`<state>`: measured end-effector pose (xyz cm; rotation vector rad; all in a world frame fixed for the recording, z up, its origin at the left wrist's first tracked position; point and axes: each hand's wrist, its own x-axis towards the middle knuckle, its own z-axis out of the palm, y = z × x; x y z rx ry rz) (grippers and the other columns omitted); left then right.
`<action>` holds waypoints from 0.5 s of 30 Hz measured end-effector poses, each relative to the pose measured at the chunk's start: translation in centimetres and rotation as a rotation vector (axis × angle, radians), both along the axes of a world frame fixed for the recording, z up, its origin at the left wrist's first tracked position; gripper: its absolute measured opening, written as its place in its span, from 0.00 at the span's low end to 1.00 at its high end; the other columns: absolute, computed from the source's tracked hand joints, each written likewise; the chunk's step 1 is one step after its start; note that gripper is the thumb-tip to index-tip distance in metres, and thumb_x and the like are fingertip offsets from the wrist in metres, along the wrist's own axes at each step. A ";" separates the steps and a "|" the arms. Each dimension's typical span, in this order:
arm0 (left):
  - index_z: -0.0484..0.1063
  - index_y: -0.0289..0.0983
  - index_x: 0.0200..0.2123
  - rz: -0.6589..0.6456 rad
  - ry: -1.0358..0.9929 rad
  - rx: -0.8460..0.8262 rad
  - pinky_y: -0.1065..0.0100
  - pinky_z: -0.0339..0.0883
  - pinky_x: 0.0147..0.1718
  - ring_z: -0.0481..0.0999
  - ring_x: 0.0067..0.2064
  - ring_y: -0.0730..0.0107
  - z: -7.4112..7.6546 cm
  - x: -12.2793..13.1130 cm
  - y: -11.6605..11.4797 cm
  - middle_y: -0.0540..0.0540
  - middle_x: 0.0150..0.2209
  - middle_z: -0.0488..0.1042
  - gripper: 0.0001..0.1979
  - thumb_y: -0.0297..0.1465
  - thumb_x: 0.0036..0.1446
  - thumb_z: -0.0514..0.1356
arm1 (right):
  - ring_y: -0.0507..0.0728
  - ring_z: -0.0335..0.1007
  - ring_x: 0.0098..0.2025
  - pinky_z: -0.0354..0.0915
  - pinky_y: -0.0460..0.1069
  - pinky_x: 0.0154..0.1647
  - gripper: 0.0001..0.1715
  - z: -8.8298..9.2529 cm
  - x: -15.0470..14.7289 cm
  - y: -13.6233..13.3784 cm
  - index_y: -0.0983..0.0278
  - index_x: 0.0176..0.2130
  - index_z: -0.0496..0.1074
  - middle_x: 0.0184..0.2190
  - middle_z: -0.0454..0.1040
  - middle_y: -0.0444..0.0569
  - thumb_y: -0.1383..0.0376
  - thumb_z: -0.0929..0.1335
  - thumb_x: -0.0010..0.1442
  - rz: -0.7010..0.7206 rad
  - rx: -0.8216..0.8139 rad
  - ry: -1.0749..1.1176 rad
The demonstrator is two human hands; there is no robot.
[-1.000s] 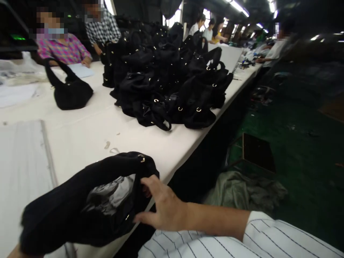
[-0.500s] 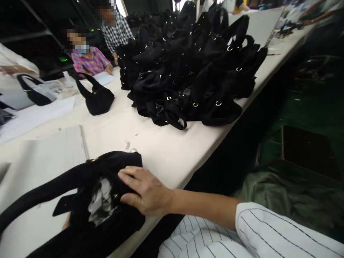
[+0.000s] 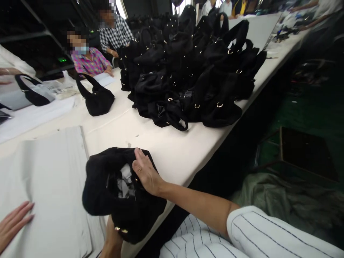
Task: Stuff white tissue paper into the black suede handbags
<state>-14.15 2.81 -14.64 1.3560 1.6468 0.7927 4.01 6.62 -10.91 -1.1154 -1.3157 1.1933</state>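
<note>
black bag [image 3: 107,186] with grey lining on a cream table [image 3: 166,150]; beyond it, black bags [image 3: 193,71] with gold rings; beside it, pale grey paper [image 3: 48,179]; white pinstriped sleeve [image 3: 268,236].

My right hand [image 3: 145,173] presses flat on the open black bag [image 3: 120,193] at six o'clock; my left hand [image 3: 113,242] grips it from underneath. Piled bags [image 3: 193,71] sit at one o'clock.

A long white tabletop [image 3: 172,150] runs down a dim hall; green floor [image 3: 309,111] beside it, bright windows, perhaps, glaring at the far end [image 3: 176,6].
</note>
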 end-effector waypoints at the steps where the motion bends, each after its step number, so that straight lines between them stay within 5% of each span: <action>1: 0.78 0.44 0.39 0.024 -0.019 0.000 0.42 0.66 0.56 0.73 0.52 0.38 0.0 -0.1 -0.3 0.43 0.35 0.80 0.31 0.61 0.44 0.57 | 0.55 0.27 0.74 0.27 0.58 0.73 0.45 0.3 0.0 0.4 0.68 0.71 0.40 0.72 0.36 0.51 0.42 0.51 0.69 0.051 0.002 0.010; 4: 0.76 0.43 0.44 0.067 -0.110 -0.003 0.51 0.68 0.56 0.74 0.54 0.47 1.4 -0.4 -0.5 0.45 0.39 0.80 0.27 0.56 0.53 0.54 | 0.54 0.36 0.73 0.32 0.56 0.73 0.41 1.0 1.6 1.1 0.67 0.69 0.50 0.71 0.45 0.50 0.44 0.53 0.69 0.065 -0.039 0.107; 9: 0.71 0.44 0.52 0.221 -0.251 0.061 0.61 0.69 0.54 0.74 0.54 0.59 5.9 -0.3 -0.3 0.47 0.52 0.75 0.21 0.47 0.59 0.57 | 0.56 0.62 0.64 0.54 0.54 0.68 0.27 1.2 4.6 -0.8 0.62 0.55 0.73 0.59 0.70 0.50 0.51 0.59 0.69 -0.058 -0.047 0.156; 12: 0.74 0.41 0.41 0.366 -0.145 0.145 0.65 0.70 0.46 0.76 0.43 0.65 7.9 -0.6 0.2 0.49 0.43 0.77 0.17 0.46 0.55 0.62 | 0.56 0.71 0.52 0.66 0.52 0.55 0.20 1.6 5.1 -3.1 0.62 0.50 0.76 0.50 0.75 0.51 0.56 0.63 0.67 -0.239 -0.009 -0.067; 15: 0.73 0.39 0.35 0.284 -0.013 0.107 0.68 0.66 0.32 0.69 0.30 0.70 8.7 -1.2 1.6 0.51 0.29 0.72 0.19 0.48 0.50 0.64 | 0.54 0.71 0.38 0.67 0.50 0.41 0.14 2.2 5.1 -4.5 0.62 0.43 0.76 0.38 0.75 0.48 0.58 0.65 0.66 -0.340 0.020 -0.360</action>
